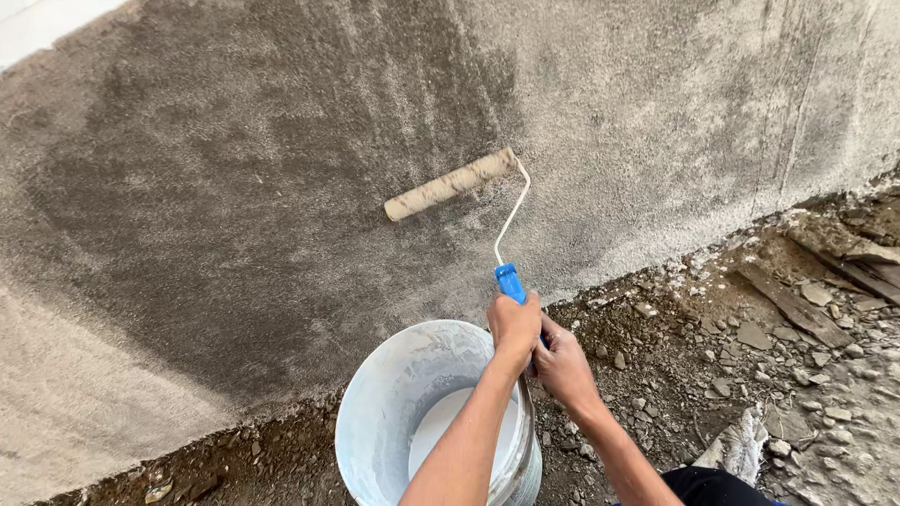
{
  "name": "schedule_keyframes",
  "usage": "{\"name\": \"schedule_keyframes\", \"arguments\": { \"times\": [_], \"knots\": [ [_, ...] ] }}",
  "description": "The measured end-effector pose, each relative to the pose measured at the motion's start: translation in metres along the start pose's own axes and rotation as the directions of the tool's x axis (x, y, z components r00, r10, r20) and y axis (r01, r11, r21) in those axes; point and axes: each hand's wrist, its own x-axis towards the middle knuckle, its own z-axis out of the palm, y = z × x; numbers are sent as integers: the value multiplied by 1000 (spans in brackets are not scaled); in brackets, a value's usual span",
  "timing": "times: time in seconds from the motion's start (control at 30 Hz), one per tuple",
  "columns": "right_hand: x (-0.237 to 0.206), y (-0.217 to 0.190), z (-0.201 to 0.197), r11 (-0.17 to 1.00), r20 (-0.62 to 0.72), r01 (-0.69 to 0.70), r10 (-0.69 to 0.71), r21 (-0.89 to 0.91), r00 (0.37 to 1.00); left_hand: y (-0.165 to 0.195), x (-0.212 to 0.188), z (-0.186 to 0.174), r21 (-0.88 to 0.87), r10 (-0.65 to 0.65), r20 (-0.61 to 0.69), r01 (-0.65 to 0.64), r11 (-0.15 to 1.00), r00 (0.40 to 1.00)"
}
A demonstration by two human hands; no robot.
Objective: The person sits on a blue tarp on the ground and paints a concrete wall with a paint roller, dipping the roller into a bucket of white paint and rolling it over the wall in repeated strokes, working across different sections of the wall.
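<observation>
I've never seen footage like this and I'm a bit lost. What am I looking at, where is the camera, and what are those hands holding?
There is no machine here: a person works with bare hands. The single picture comes from a camera worn on their head, looking down along their arms. The left hand and right hand are both closed around the blue handle of a paint roller, whose sleeve lies against a rough grey wall. Part of that wall looks darker, seemingly wet. Just under the arms stands a white bucket with white liquid in it. The ground along the wall's foot is dirt strewn with stones and rubble.
</observation>
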Motion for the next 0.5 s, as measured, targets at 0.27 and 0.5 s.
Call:
{"name": "schedule_keyframes", "arguments": {
  "times": [0.27,0.5],
  "knots": [
    [12,1,8,1000,-53,3,-4,-26,999,6,13,-5,-61,40,8,-39,997,999],
    [29,0,0,935,30,340,-345,95,938,32,26,-7,-193,12,27,-7,981,1000]
  ]
}}
